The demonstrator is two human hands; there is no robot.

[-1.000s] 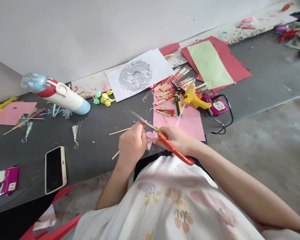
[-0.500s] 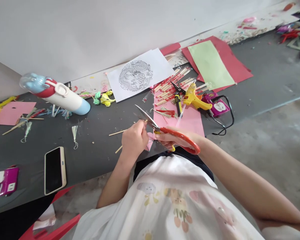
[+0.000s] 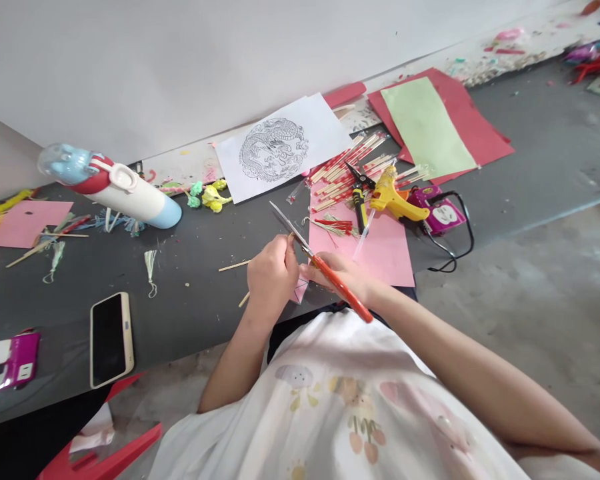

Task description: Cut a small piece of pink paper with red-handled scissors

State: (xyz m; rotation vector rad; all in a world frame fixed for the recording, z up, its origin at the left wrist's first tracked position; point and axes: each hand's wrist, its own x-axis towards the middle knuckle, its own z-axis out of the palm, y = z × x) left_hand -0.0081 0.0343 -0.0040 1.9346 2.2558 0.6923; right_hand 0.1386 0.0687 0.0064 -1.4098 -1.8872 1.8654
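My left hand (image 3: 273, 272) is closed in a fist near the table's front edge. Between its thumb and fingers is a thin wooden stick (image 3: 244, 299), mostly hidden by the hand. My right hand (image 3: 343, 273) grips orange-handled scissors (image 3: 337, 283), turned edge-on, with blades pointing up and left beside my left thumb. The blades touch or nearly touch the stick's tip; I cannot tell which. Under the hands lies a small pink paper piece with dark lines (image 3: 301, 289). Another wooden stick (image 3: 234, 265) lies just left of my left hand.
A pink sheet (image 3: 393, 250) bears a yellow glue gun (image 3: 395, 197), pliers (image 3: 360, 207) and a red tassel (image 3: 337, 225). Red-wrapped sticks (image 3: 347, 163) lie behind. A dragon drawing (image 3: 275, 150), a bottle (image 3: 125, 193) and a phone (image 3: 111, 340) are around the table.
The scissors have rolled in my right hand, so their handles now show edge-on, and the blades have come closer together. My left hand has shifted slightly to the right.
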